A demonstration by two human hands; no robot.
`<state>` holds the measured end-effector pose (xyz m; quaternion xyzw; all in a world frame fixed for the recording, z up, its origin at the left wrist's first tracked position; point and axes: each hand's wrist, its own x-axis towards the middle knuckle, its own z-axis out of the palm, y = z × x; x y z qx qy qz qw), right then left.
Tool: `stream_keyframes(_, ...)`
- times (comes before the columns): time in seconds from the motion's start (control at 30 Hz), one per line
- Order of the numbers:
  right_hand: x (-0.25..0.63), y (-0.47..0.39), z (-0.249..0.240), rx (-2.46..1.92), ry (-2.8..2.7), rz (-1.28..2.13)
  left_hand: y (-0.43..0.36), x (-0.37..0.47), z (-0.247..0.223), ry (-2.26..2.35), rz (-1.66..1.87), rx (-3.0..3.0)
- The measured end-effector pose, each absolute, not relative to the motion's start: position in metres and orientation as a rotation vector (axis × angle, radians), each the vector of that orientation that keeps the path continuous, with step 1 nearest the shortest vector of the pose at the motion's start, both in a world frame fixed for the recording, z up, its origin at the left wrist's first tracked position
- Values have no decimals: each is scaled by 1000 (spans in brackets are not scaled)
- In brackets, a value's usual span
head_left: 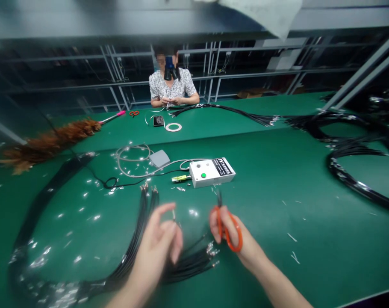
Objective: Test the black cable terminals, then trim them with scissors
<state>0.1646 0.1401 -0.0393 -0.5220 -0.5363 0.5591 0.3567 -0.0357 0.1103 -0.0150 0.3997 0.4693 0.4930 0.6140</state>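
Orange-handled scissors (235, 239) are in my right hand (225, 224), their dark blades pointing up and away from me. My left hand (160, 235) is raised over the black cables, thumb bent toward the index finger, with a small pale piece (173, 214) by the index fingertip. Below and beside that hand, a bundle of black cables (191, 265) ends in metal tips pointing right. Another group of cable ends (146, 201) points away from me. Beyond both hands sits a white box (202, 173) with a green button.
Across the green table (261, 171) a person (172, 85) works with small items. A brown feather duster (56, 139) lies at the back left, coiled black cables (358, 184) at the right. A grey pedal (160, 158), a white ring (173, 127) and scattered scraps (293, 256) are also there.
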Motion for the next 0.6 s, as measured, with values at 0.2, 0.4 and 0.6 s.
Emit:
stream_keyframes(0.2,160,128,-54,-1446,-1767,926,159,-82,-44,1466,1252,1381)
stream_keyframes(0.4,138,105,-76,-1250,-2235,530,185,-119,-81,1955,826,2010)
stream_keyframes(0.6,151,96,-101,-1137,-2360,405,202,-169,-77,2292,805,2028)
